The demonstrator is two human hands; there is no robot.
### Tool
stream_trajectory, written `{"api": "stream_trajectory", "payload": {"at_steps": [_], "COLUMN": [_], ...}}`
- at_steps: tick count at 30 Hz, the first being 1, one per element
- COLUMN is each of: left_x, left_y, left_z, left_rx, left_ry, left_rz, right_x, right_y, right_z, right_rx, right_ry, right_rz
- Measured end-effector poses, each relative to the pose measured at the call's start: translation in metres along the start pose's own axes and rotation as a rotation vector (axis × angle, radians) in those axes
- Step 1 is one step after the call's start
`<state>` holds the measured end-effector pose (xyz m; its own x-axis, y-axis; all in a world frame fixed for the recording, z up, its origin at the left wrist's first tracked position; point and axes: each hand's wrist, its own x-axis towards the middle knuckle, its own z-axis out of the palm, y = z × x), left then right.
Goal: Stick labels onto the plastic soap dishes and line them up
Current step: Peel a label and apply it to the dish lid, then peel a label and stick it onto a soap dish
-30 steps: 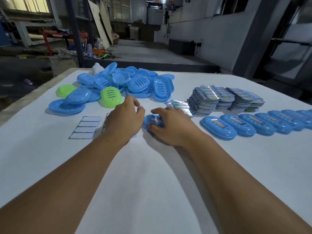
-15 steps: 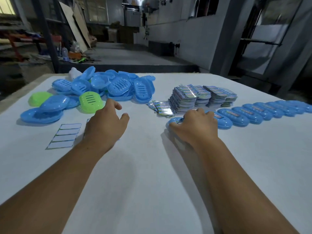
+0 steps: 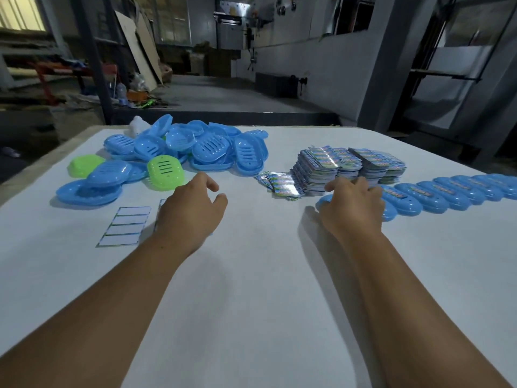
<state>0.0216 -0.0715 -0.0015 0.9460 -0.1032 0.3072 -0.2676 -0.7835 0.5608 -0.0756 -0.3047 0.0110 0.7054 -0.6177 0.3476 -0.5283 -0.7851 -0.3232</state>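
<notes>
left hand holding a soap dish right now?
No: the left hand hangs open over the table and grips nothing, with the green soap dish lying apart beyond its fingertips.

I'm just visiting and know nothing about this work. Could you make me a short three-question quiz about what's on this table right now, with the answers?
1. True or false: the right hand rests on a blue soap dish at the near end of the row of labelled dishes.
2. What colour are the two odd dishes in the unlabelled pile? A) red B) green C) yellow
3. What lies flat on the table just left of the left hand?

Key: 1 true. 2 B, the green dishes. 3 A backing sheet of blank label strips.
</notes>
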Motion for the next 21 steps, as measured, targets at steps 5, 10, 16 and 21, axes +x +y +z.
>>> {"api": "stream_trajectory", "payload": {"at_steps": [5, 10, 16, 21], "left_x": [0.004, 0.008, 0.030, 0.052], "left_y": [-0.004, -0.009, -0.031, -0.051], "left_z": [0.003, 0.000, -0.016, -0.017], "left_rx": [0.033, 0.097, 0.310, 0.436], "left_ry": [0.007, 0.035, 0.209, 0.159], "left_rz": [-0.011, 0.005, -0.007, -0.105], "right_x": [-0.001, -0.015, -0.018, -0.022], "right_y": [-0.016, -0.052, -0.101, -0.120], "right_z": [0.008, 0.019, 0.029, 0.038], "right_rx": [0.179, 0.306, 0.274, 0.324], "right_ry": [0.065, 0.018, -0.044, -0.040], "right_rz": [-0.098, -0.383, -0.651, -0.682]}}
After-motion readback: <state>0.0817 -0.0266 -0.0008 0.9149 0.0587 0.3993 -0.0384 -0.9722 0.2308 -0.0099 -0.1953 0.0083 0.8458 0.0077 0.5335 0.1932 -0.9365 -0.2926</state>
